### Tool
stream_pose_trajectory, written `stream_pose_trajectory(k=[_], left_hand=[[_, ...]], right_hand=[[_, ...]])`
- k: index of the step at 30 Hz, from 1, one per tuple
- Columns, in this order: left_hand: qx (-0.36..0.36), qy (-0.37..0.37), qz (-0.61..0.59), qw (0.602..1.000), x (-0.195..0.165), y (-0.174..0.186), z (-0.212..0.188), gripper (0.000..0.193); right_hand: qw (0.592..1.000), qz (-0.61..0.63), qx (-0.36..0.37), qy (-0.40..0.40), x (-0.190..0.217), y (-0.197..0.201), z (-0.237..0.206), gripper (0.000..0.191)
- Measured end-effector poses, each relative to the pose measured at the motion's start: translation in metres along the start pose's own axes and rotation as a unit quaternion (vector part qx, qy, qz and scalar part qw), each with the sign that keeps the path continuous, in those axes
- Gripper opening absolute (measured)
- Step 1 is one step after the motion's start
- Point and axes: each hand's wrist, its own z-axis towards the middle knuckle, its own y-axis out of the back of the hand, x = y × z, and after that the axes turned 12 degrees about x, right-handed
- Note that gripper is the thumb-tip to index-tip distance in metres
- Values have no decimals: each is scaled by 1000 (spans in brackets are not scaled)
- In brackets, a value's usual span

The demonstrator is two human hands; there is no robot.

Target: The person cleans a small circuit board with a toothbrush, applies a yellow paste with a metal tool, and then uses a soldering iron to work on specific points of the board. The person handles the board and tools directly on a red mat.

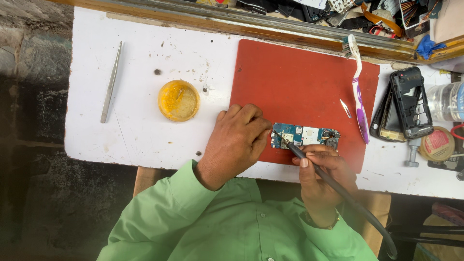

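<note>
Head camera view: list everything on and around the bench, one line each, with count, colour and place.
Circuit board: one, blue-green, near edge of the mat.
Mat: one, red, on the white bench top.
Soldering iron: one, black, tip on the board's left end.
Round tin: one, yellow paste, left of mat.
Tweezers: one, metal, far left.
Toothbrush: one, white and purple, mat's right edge.
Phone housings: two, black, right of the toothbrush.
Parts clutter: mixed, behind the bench.
Left hand: steadies the board's left end.
Right hand: grips the iron.
</note>
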Motion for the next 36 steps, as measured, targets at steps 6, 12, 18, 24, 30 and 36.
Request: stream_pose_trajectory(k=[6,12,18,24,30,36], left_hand=[[-1,1,-2,1000,0,0,0,7],[0,1,-1,1000,0,-1,0,7],[2,2,-1,1000,0,-1,-1,7],[1,1,0,1000,0,-1,-1,7],[3,1,-4,1000,0,0,-1,7],[6,4,-3,1000,0,0,-1,7]], right_hand=[[1000,-2,1,1,1,0,0,14],[1000,-1,-2,3,-1,0,0,14],[1000,-1,1,5,0,0,0,14],[1000,-15,1,4,2,0,1,13],[1000,-15,1,8,3,0,2,13],[1000,-11,1,10,1,-1,1,15]])
